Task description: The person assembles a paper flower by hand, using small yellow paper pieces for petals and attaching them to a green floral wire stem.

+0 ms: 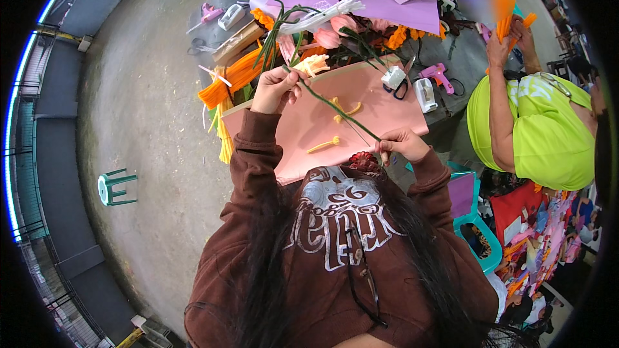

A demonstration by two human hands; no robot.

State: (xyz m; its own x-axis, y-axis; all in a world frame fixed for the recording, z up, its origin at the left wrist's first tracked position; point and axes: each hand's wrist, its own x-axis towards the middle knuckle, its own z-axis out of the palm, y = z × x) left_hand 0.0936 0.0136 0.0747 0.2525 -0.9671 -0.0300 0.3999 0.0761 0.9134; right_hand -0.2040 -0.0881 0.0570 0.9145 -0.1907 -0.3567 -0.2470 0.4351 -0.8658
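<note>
Between my hands runs a dark green fuzzy pipe cleaner [333,105], stretched at a slant. Its upper end is pinched in my left hand [279,88], and its lower end is between the thumb and fingers of my right hand [402,145]. A thin wire [359,134] also reaches my right fingertips. Below the stem, a pink paper sheet [300,125] bears a yellow bent pipe-cleaner piece [344,110] and a shorter yellow piece with a coiled end [324,145]. A dark red ruffled flower shape [365,161] is at the sheet's near edge, against my brown sweater.
Orange pipe cleaners [237,77], pink tulips [328,37] and purple paper [406,7] crowd the far table. Black-handled scissors [400,89], a tape dispenser [425,95] and a pink glue gun [437,76] lie right. A person in lime green [537,125] holds orange pipe cleaners.
</note>
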